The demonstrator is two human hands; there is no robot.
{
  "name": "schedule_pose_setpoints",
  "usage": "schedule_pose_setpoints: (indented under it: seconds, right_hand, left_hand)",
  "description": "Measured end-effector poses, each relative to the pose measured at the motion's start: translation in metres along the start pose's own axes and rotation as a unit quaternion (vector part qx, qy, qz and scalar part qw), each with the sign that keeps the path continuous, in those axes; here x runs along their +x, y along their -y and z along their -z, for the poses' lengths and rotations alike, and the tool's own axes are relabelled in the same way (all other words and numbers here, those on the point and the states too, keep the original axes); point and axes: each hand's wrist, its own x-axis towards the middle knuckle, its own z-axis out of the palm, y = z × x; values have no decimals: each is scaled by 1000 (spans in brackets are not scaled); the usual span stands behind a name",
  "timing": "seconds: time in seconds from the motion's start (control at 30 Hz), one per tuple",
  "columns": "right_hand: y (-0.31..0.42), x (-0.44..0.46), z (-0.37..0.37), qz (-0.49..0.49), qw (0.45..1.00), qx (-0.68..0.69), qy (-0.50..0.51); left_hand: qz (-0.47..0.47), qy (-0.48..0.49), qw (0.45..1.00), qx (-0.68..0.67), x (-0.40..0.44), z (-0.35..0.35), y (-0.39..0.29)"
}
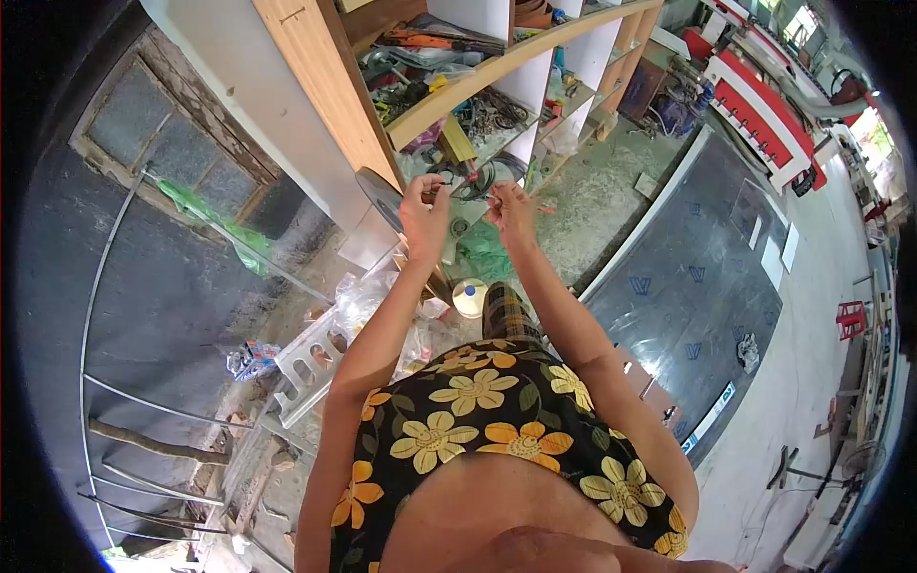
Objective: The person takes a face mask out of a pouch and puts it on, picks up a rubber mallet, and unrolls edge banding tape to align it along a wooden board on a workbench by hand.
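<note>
Both of my hands are raised in front of the shelf unit's lower part, a short gap apart. My left hand point(427, 208) is closed in a pinch; a small dark piece shows at its fingertips, too small to name. My right hand point(512, 207) is closed too, its fingers round a thin stick-like thing with a reddish end point(545, 208) jutting out on the right. Between and behind the hands are a yellowish block point(458, 143), a small red piece point(471, 175) and a dark coil point(501, 172). A grey disc point(380, 199) stands left of my left hand.
The wooden shelf unit point(330, 105) holds loose tools and hardware. Below the hands stands a white container with a blue cap point(469, 298). A dark sheet panel point(697, 277) lies to the right, near a red and white machine point(764, 115). Metal rods point(91, 315) lean at left.
</note>
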Motion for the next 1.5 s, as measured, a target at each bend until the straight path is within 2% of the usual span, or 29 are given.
schedule_pose_setpoints:
  seconds: [0.27, 0.37, 0.47, 0.57, 0.6, 0.7, 0.73, 0.83, 0.87, 0.97, 1.0, 1.1, 1.2, 1.4, 1.5]
  right_hand:
    - [8, 44, -24, 46, 996, 45, 68]
    - [43, 45, -47, 87, 995, 25, 49]
    - [70, 79, -55, 203, 971, -35, 124]
    - [114, 112, -73, 275, 941, -111, 166]
    - [127, 128, -76, 269, 935, -123, 196]
    - [165, 163, -97, 358, 854, -294, 235]
    - [167, 181, -102, 372, 826, -352, 234]
    - [178, 213, -125, 485, 670, -503, 251]
    - [178, 220, -131, 486, 640, -537, 257]
    - [165, 249, -145, 492, 563, -611, 261]
    - [167, 253, -150, 441, 551, -653, 275]
    - [173, 256, -161, 395, 517, -709, 274]
    - [176, 255, -160, 390, 539, -689, 288]
    - [171, 277, -155, 366, 644, -594, 313]
    - [180, 283, -155, 282, 727, -526, 340]
  left_hand:
    - [-43, -11, 999, -29, 36, -6, -3]
    - [-82, -27, 996, -9, 55, -14, -21]
    - [-85, -43, 995, -1, 82, -24, -31]
    - [-99, -80, 992, 17, 112, -38, -45]
    - [-99, -99, 990, -3, 124, -44, -43]
    - [-122, -126, 983, 45, 158, -57, -44]
    - [-96, -126, 985, 67, 167, -59, -46]
    - [-99, -150, 975, 131, 197, -62, -34]
    - [-105, -159, 968, 166, 204, -62, -33]
    - [-18, -157, 944, 291, 220, -63, -32]
    - [16, -151, 934, 323, 225, -66, -34]
    - [93, -129, 902, 402, 238, -73, -33]
    - [122, -119, 876, 451, 248, -83, -21]
    - [233, -113, 827, 498, 274, -96, -25]
    - [292, -86, 802, 513, 285, -103, -32]
